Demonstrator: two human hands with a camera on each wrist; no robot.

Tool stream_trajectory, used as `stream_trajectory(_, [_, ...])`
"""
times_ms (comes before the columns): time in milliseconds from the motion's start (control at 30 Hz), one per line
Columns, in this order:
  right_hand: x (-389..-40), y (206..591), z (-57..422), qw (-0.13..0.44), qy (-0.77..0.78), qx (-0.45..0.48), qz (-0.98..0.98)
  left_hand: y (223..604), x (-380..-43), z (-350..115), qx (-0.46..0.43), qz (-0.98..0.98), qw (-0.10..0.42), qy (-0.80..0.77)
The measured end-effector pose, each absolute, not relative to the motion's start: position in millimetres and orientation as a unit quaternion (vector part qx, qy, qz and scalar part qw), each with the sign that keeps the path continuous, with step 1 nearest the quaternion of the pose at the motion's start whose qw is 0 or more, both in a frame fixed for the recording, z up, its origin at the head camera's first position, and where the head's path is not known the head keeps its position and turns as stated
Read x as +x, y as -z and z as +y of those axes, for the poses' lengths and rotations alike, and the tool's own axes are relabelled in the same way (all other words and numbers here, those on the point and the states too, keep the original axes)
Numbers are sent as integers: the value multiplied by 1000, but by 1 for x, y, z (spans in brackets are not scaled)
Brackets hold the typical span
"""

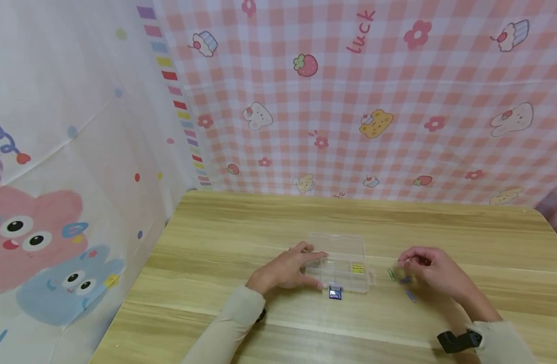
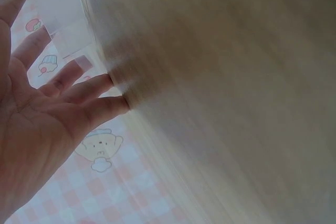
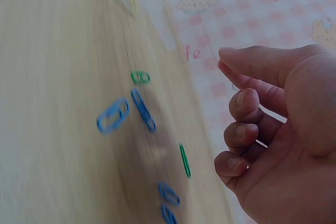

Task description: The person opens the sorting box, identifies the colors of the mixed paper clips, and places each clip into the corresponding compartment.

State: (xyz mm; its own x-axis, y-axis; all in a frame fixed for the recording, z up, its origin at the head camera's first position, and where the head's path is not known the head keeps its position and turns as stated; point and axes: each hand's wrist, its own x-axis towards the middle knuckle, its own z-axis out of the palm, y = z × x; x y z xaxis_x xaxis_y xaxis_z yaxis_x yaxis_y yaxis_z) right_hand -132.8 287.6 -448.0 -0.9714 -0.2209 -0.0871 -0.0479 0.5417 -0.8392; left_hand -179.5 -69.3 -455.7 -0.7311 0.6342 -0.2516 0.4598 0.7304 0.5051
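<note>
A clear plastic compartment box [image 1: 346,280] lies on the table with its lid [image 1: 339,244] folded back. My left hand [image 1: 289,265] spreads over the box's left side, thumb near the front edge and fingers reaching across toward the lid hinge. In the left wrist view its fingers are straight and apart. To the right of the box are several loose paper clips, green [image 1: 391,274] and blue [image 1: 411,296]. Above them hovers my right hand [image 1: 430,268], thumb and index fingertips together, other fingers curled. I cannot tell whether anything thin is between those fingertips.
A yellow label [image 1: 358,268] shows in the box, and a small dark-blue square piece [image 1: 335,292] is at its front edge. The wooden table [image 1: 242,217] ends against a pink checked cloth [image 1: 278,151] behind; a white patterned cloth [image 1: 96,151] hangs at the left.
</note>
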Motion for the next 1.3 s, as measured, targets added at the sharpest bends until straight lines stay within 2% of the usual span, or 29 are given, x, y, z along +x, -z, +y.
stream_trajectory(533, [-113,461,337,63,432,-58,898,456,-180,-69,299,906,209,-214])
stream_trajectory(900, [-108,475,362,96,431,-62,895,456,-180,-69,301,905,208,-218])
stream_trajectory(1133, [-115,478,376,160,472,-75,864,457,-181,-69,303,905,209,-215])
stream_trajectory(1300, [-118,481,379,182,473,-106,856,457,-181,-69,304,906,209,-210])
